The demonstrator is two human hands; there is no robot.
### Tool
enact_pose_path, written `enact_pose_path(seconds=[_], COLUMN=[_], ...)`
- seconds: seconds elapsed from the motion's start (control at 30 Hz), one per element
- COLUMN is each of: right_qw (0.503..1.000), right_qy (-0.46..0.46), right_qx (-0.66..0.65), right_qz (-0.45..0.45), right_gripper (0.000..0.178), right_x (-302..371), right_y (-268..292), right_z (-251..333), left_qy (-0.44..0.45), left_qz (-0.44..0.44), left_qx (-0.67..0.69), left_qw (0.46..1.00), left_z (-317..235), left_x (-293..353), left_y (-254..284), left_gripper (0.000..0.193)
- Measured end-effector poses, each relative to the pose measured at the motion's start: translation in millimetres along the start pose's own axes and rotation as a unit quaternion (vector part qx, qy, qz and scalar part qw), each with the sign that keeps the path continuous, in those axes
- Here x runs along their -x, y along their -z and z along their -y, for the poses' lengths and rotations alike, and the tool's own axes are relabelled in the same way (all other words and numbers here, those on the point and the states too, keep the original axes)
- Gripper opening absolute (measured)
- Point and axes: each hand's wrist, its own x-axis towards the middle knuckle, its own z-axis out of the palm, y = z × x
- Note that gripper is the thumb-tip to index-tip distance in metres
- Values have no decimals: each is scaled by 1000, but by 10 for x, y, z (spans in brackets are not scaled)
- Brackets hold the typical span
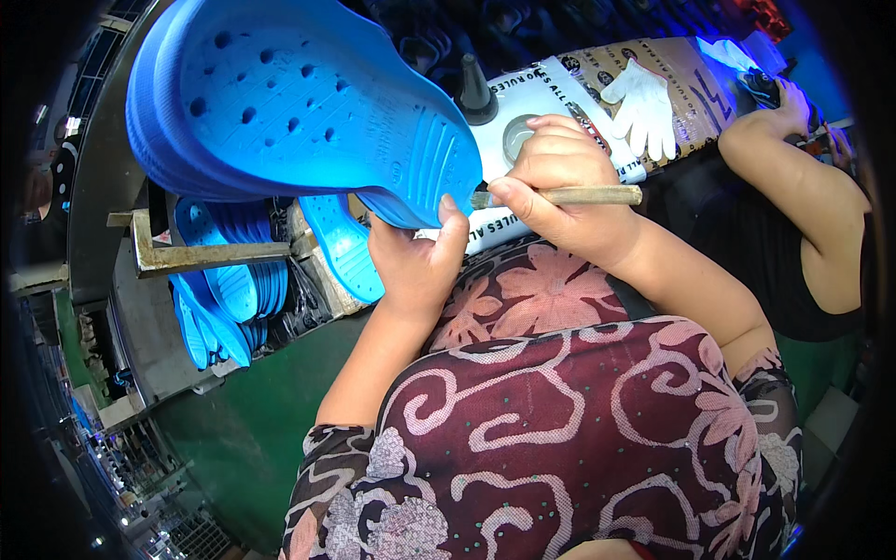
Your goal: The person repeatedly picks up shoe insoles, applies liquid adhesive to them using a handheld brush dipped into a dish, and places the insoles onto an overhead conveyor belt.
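A stack of blue shoe insoles [308,103] with round holes and ridges rises at the upper left. My left hand [420,261] is closed on its narrow near end, thumb over the top edge. In my right hand [574,196] is a small brush [602,195], its pale wooden handle sticking out to the right. The brush tip is at the edge of the stack, close to my left thumb; whether it touches cannot be made out. Just beyond my right fingers stands a small round cup [516,138], partly hidden by them.
More blue insoles [233,285] lie stacked below left, beside a metal bracket [205,257]. A dark cone-shaped object [474,93] and a white glove [644,107] rest on the tape-covered bench [686,79]. Another person's arm [793,168] is at the right.
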Motion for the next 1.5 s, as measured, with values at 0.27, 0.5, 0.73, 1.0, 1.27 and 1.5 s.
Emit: enact_pose_path(seconds=[0.27,0.5,0.73,1.0,1.27,1.5], right_qw=[1000,1000,994,996,942,909], right_qy=[-23,-6,15,-78,-288,-335], right_qx=[8,-5,103,11,-88,-102], right_qz=[8,-20,30,-32,-148,-226], right_gripper=[26,25,20,28,42,35], right_x=[19,-8,38,69,627,868], right_y=[57,34,66,467,839,1153], right_z=[-16,18,73,9,-277,-343], left_qy=[-33,-63,-113,-22,284,288], left_qz=[-8,10,-5,2,366,430], left_qx=[-24,-33,-49,44,271,348], left_qw=[999,997,992,999,844,782], left_z=[47,62,120,-242,-1171,-1743], left_x=[-7,21,-3,-212,-736,-1873], left_y=[-1,-1,-5,-4,92,-1802], left_gripper=[37,36,37,31,79,37])
